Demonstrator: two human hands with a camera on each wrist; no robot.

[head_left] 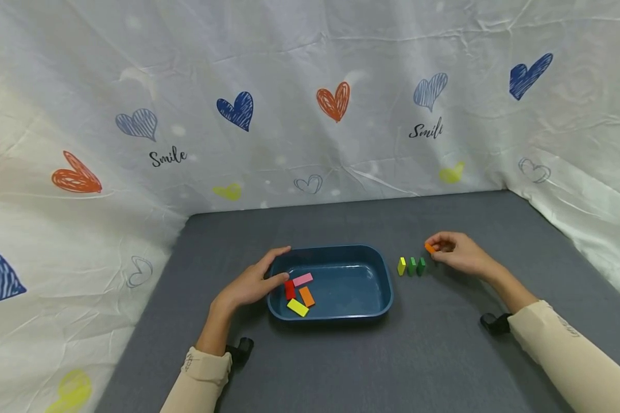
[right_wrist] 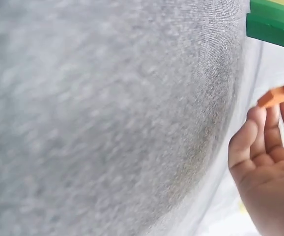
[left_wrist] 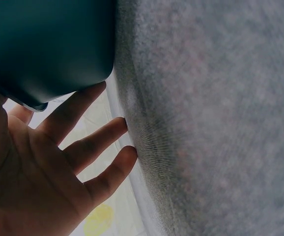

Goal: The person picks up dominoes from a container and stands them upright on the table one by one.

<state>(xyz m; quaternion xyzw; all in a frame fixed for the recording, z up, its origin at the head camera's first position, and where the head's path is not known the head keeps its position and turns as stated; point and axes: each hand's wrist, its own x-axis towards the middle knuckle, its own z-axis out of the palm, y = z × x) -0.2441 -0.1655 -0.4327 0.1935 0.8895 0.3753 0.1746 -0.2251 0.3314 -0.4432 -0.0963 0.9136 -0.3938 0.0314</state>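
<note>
My left hand [head_left: 249,285] holds the left end of a dark blue tray [head_left: 336,317], thumb over the rim and other fingers spread along the outside. In the left wrist view, fingertips [left_wrist: 99,87] touch the tray's outer wall. Inside the tray lie red [head_left: 290,289], pink [head_left: 302,279], orange [head_left: 307,296] and yellow [head_left: 298,308] domino blocks. My right hand [head_left: 460,252] pinches another orange domino block [right_wrist: 273,97] between thumb and fingertips, above the table. Left of it, a yellow domino [head_left: 401,266] and two green dominoes [head_left: 412,266] stand upright in a row.
A dark grey cloth covers the table [head_left: 351,367]. Behind and at both sides hangs a white curtain [head_left: 279,155] printed with hearts and the word Smile. Black straps with small mounts [head_left: 496,324] circle both wrists.
</note>
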